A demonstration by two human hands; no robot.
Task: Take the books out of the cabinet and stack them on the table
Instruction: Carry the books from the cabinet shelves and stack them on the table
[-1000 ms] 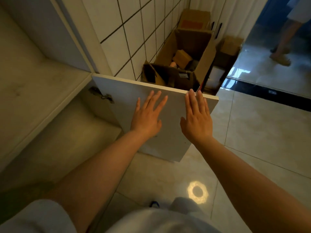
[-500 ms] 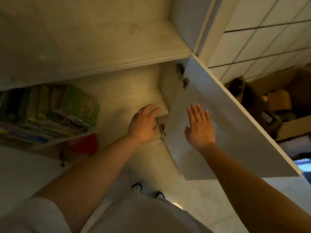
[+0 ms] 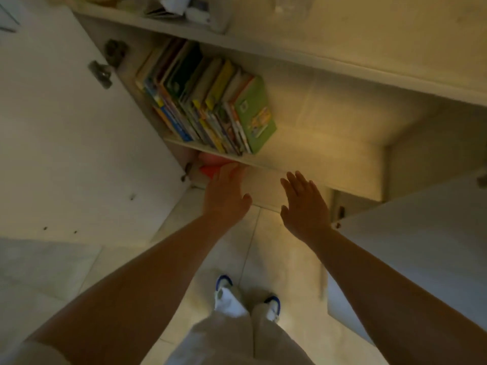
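Since half a second ago our view has swung left: the books (image 3: 205, 98), then at the left edge, now sit upper centre, and both our hands have come off the right door (image 3: 411, 259) and hang before the open cabinet (image 3: 342, 122).

Hands, two. Left hand (image 3: 226, 196): palm down, fingers together and lightly curved, holding nothing, its tips in front of the red item (image 3: 210, 165) under the shelf (image 3: 263, 164). Right hand (image 3: 303, 204): palm down, fingers loosely spread, holding nothing, just below the shelf's front edge.

Books, one row: we cannot count them exactly, well over ten. They stand on the shelf's left end, leaning, spines toward us; a green one (image 3: 255, 114) closes the row on the right. The shelf right of it is bare.

Doors, two, both swung open: left door (image 3: 66, 133), right door.

Hinges (image 3: 101, 72) on the left door, two seen.

Shoes (image 3: 224, 285), two, on the tile floor (image 3: 276, 259) between our forearms.

Upper shelf (image 3: 184, 11): blurred clutter, uncounted.
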